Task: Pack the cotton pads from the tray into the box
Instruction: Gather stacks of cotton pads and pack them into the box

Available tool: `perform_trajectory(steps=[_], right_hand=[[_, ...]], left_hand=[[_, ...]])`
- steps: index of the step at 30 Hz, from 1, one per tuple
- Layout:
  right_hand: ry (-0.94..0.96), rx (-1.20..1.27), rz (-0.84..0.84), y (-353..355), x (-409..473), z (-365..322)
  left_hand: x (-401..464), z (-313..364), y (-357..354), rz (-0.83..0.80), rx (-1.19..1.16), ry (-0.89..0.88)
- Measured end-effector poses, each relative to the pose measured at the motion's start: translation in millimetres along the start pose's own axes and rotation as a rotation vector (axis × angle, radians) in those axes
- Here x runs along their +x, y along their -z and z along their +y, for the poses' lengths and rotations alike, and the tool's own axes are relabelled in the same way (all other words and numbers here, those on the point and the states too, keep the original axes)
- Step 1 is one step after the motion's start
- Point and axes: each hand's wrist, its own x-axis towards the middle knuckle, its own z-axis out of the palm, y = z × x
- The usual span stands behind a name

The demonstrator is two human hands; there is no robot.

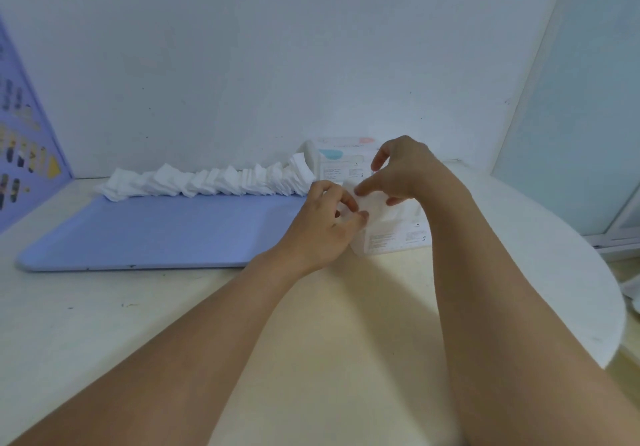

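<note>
Clearly mid-packing: both hands meet over the top of the near box [394, 231], which stands on the table [104, 324] just right of the tray [156, 234].
Left hand: the left hand [322, 227] has its fingers curled, pinching something white at the box's top left corner; it may be a pad or the box's flap, and the blur does not let me tell which. Judged from its place, it steadies the opening.
Right hand: the right hand [401, 172] arches over the box from behind, forefinger and thumb spread and pressing on the white top. Whether it grips anything I cannot tell; it looks set to push contents down or hold the mouth wide.
Cotton pads: the cotton pads [207, 181] lie in a long, leaning row along the tray's far edge, against the wall [277, 47], so most of the job seems left to do.
Tray: blue, flat, its near part bare, likely so that pads can be drawn along toward the box.
Second box: a second box [341, 161] stands behind the right hand by the wall, touching the row's right end.
Poster: a poster [20, 141] leans at the left.
Risk: the light box may tip if it is pressed off-centre.
</note>
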Motion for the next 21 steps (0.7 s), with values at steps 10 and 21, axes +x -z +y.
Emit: perform_trajectory(steps=[10, 21], right_hand=[[0.138, -0.125, 0.069, -28, 9, -1], [0.320, -0.200, -0.081, -29, 1, -15]], left_hand=[[3, -2, 2, 0.023, -0.067, 0.061], [4, -17, 31, 0.342, 0.236, 0.194]])
